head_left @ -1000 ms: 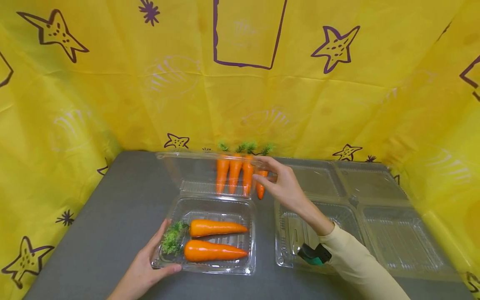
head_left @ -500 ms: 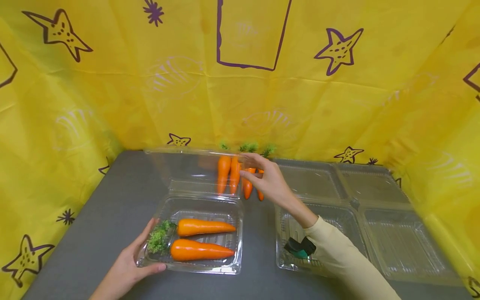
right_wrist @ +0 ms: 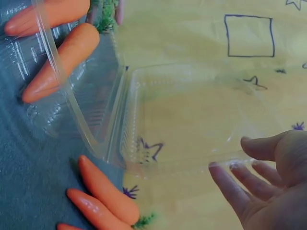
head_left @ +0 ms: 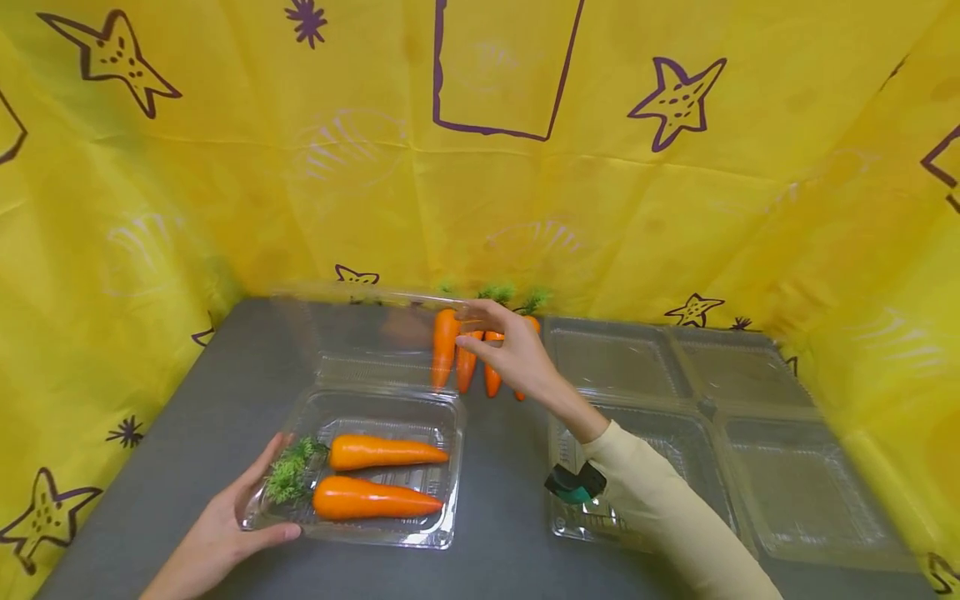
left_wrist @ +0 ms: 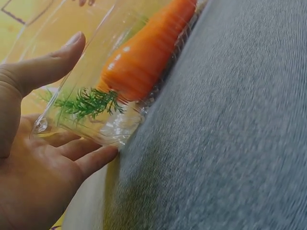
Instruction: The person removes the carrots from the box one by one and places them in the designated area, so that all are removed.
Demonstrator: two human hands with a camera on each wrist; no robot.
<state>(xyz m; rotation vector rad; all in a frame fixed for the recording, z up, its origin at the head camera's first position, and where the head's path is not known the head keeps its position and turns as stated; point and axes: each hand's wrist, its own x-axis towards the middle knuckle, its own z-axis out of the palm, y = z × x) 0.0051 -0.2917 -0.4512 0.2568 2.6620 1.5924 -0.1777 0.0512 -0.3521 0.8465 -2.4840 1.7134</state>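
A clear plastic clamshell container [head_left: 390,533] stands on the grey table at front left, its lid [head_left: 360,329] raised. Inside, two orange carrots, the rear carrot [head_left: 386,452] and the front carrot [head_left: 375,500], lie side by side with green tops to the left. My left hand [head_left: 213,525] holds the container's left end, thumb at the front and fingers at the side; the left wrist view shows fingertips against the plastic wall [left_wrist: 112,129]. My right hand [head_left: 513,346] pinches the lid's right edge between thumb and fingers, as the right wrist view also shows.
Several carrots [head_left: 444,346] lie behind the lid and right hand, tops toward the yellow curtain [head_left: 525,192]. At right stand more clear containers with lids laid back, one container [head_left: 810,483] beside another partly under the right forearm. A dark wrist strap [head_left: 573,483] shows.
The container with its two carrots has slid left, both hands moving along with it. The lid has stayed raised, and more of the carrots behind it show at its right.
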